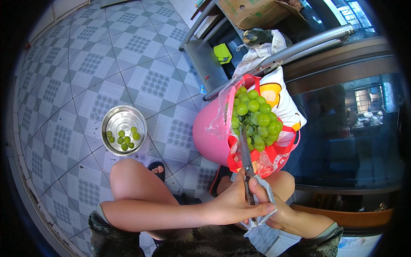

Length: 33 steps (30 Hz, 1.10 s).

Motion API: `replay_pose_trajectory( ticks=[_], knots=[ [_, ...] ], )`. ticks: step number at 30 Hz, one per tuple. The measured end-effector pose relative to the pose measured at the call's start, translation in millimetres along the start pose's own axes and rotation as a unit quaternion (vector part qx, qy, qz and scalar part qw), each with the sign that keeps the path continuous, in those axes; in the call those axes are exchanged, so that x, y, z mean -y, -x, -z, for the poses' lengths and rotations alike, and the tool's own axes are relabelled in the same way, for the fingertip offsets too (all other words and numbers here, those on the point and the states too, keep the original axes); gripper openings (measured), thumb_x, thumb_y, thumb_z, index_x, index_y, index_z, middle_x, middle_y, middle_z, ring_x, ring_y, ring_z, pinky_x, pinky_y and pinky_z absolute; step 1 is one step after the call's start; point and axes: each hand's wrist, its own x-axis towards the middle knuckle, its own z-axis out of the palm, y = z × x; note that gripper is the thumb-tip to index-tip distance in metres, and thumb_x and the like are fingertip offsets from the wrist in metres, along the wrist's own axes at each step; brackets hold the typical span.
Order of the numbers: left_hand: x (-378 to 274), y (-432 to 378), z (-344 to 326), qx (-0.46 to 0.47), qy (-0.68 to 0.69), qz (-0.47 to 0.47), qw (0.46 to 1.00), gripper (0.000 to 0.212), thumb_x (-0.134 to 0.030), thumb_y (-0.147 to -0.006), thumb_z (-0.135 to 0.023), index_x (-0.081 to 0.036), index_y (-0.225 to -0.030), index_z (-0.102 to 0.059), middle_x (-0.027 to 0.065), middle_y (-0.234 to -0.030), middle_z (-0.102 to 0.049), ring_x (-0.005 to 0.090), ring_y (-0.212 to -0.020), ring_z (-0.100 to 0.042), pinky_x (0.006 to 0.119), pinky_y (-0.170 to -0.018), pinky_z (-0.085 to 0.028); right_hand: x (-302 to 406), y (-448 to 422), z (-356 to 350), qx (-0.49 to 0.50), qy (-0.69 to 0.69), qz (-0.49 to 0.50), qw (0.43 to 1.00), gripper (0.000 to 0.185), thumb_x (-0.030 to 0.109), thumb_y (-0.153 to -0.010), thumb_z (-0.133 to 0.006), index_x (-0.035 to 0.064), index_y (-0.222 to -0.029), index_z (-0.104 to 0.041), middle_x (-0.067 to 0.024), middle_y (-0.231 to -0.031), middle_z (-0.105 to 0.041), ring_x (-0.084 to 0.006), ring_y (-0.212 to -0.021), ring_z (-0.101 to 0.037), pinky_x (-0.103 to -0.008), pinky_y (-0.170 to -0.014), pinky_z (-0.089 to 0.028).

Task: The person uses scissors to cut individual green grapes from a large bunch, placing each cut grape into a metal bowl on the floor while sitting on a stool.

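Note:
My left hand (pixel 236 204) and my right hand (pixel 274 205) are together on a pair of scissors (pixel 247 157), low in front of my body. Pale wrapping covers part of the scissors' handle loops (pixel 265 188). The metal blades point away from me, and their tips reach the stems of a bunch of green grapes (pixel 257 115). That bunch rests on a red bag (pixel 232 157) at the top of a pink bucket (pixel 208 131). To the left, a round metal bowl (pixel 120 112) on the floor holds several loose green grapes (pixel 126 140).
Clear plastic film (pixel 220 112) hangs over the bucket's side, with a white and yellow printed cloth (pixel 279 93) behind the grapes. A metal-framed rack (pixel 205 64) bears a cardboard box (pixel 257 13). Dark glass panels (pixel 340 135) stand at right. Patterned tiles (pixel 154 80) cover the floor.

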Motion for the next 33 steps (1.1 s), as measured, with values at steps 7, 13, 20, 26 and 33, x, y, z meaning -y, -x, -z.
replay_pose_trajectory(
  ticks=[7, 13, 20, 26, 33],
  knots=[
    [6.3, -11.1, 4.1, -0.090, -0.132, -0.092, 0.983, 0.102, -0.048, -0.072, -0.072, 0.014, -0.126, -0.011, 0.0206, -0.096, -0.051, 0.0229, -0.074, -0.063, 0.031, -0.060, -0.053, 9.3, -6.9, -8.2, -0.007, -0.009, 0.030, 0.999, 0.050, 0.055, -0.091, -0.043, 0.0060, -0.103, -0.045, -0.0044, -0.064, -0.052, -0.0142, -0.051, -0.054, -0.0266, -0.045, -0.044],
    [6.2, -13.3, 3.6, -0.123, -0.202, -0.099, 0.967, 0.100, -0.053, -0.067, -0.074, 0.020, -0.117, -0.027, 0.0257, -0.093, -0.057, 0.0339, -0.087, -0.063, 0.038, -0.079, -0.050, 0.6, -13.9, -10.0, -0.012, -0.109, 0.041, 0.993, 0.045, 0.050, -0.090, -0.048, 0.0068, -0.102, -0.045, -0.0051, -0.063, -0.053, -0.0142, -0.048, -0.054, -0.0268, -0.044, -0.044],
    [-1.8, -8.8, 1.4, -0.103, -0.084, -0.021, 0.991, 0.080, -0.036, -0.071, -0.073, 0.018, -0.111, -0.030, 0.0222, -0.080, -0.058, 0.0235, -0.054, -0.063, 0.030, -0.051, -0.052, -15.1, -26.5, -0.2, 0.020, -0.102, 0.057, 0.993, 0.049, 0.054, -0.088, -0.049, 0.0058, -0.094, -0.048, -0.0042, -0.059, -0.052, -0.0140, -0.044, -0.052, -0.0256, -0.040, -0.042],
    [2.2, -9.3, 3.8, -0.102, -0.073, -0.069, 0.990, 0.075, -0.041, -0.076, -0.070, 0.014, -0.109, -0.031, 0.0187, -0.077, -0.059, 0.0188, -0.046, -0.060, 0.027, -0.045, -0.049, -10.7, -16.3, -2.8, -0.013, -0.078, 0.018, 0.997, 0.051, 0.055, -0.086, -0.052, 0.0041, -0.086, -0.050, -0.0045, -0.058, -0.051, -0.0151, -0.043, -0.052, -0.0272, -0.040, -0.043],
    [-44.4, -13.6, 38.3, -0.270, -0.379, 0.008, 0.885, 0.027, -0.027, -0.086, -0.057, -0.001, -0.092, -0.059, 0.0178, -0.091, -0.060, 0.0334, -0.095, -0.056, 0.039, -0.076, -0.047, -21.8, -2.6, 5.7, -0.030, -0.002, -0.004, 1.000, 0.052, 0.055, -0.088, -0.047, 0.0087, -0.066, -0.051, -0.0065, -0.048, -0.051, -0.0171, -0.041, -0.052, -0.0260, -0.040, -0.044]
  ],
)
